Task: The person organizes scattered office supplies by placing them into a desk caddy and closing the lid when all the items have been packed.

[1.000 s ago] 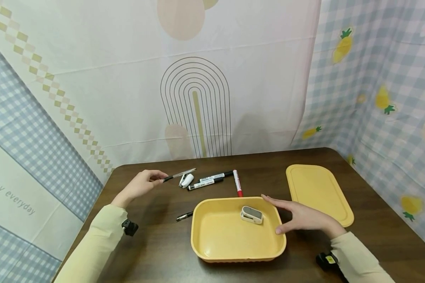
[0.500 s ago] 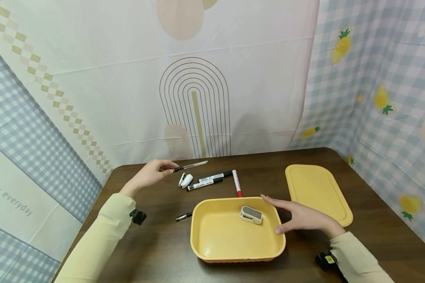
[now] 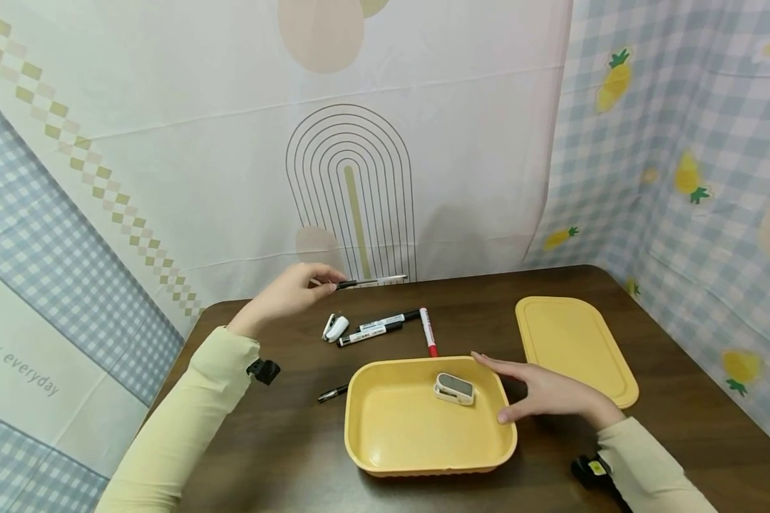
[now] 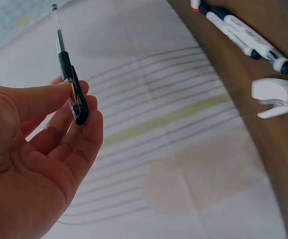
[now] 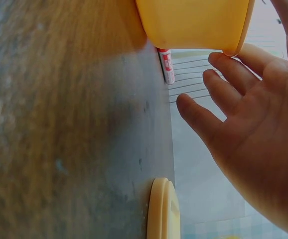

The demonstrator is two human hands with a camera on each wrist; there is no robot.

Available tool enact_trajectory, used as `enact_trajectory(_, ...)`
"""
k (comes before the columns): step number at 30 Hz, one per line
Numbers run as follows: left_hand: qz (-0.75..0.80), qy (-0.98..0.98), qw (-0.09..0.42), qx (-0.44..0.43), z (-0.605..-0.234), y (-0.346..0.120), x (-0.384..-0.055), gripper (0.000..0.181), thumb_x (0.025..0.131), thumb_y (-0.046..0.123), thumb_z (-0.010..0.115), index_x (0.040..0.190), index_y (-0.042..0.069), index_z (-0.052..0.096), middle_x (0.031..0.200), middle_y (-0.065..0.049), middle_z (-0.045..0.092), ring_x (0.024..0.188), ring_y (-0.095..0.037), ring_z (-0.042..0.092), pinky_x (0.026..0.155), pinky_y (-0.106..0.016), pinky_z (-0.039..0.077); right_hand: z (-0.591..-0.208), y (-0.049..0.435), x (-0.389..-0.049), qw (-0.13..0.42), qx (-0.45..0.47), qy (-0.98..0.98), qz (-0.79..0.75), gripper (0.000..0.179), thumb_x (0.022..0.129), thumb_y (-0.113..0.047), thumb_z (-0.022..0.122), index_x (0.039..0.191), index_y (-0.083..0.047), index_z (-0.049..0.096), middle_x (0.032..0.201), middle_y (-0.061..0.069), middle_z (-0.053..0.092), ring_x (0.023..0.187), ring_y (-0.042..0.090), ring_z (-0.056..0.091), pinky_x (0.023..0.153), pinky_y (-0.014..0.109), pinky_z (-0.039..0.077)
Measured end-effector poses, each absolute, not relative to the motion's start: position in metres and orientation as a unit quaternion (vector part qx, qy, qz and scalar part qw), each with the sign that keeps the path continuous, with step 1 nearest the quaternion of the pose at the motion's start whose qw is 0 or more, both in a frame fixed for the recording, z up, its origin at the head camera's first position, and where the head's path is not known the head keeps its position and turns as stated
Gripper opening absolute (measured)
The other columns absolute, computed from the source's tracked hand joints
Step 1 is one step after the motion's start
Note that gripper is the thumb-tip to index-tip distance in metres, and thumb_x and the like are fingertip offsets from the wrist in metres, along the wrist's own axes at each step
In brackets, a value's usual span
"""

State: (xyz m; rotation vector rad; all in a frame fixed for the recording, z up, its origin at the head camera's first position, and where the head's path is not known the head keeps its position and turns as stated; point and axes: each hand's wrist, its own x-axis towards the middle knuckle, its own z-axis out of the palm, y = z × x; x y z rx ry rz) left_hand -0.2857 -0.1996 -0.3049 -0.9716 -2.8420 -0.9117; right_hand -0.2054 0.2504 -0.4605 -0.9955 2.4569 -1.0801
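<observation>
In the head view my left hand (image 3: 295,293) is raised near the table's back edge, pinching a gel pen (image 3: 372,281) with a clear barrel. The left wrist view shows thumb and fingers round the black clip end of the pen (image 4: 76,97), its clear end pointing up. My right hand (image 3: 545,390) rests at the right side of a yellow plastic box (image 3: 385,468), thumb and index fingertip spread along its rim. The other fingers (image 5: 223,89) stretch out beside the box. A small white clip-like device (image 3: 454,389) with a grey top lies in the box.
Behind the box lie two black-capped markers (image 3: 371,333), a red-capped marker (image 3: 428,331) and a small white hinged gadget (image 3: 336,328). A black pen (image 3: 333,392) pokes out at the box's left. The yellow lid (image 3: 574,349) lies flat at the right.
My left hand has lifted the pen up and to the right, away from the white gadget toward the back edge. My right hand and the box have stayed put.
</observation>
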Motion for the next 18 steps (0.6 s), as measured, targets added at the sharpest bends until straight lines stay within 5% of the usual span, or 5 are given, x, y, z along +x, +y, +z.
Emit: enact_trajectory(18,-0.264,-0.882,0.018,-0.389,-0.259,-0.151,-0.273,0.023,0.100,0.006,0.061,0.119,0.009,0.073,0.114,-0.002,0.072,0.098,-0.015,0.065,0.090,-0.035,0.053,-0.459,0.250,-0.206,0.143,-0.340,0.852,-0.372,0.092,0.084,-0.032,0.082,0.160,-0.024,0.030,0.163,-0.001,0.030,0.146,0.024,0.030,0.114,0.026,0.029)
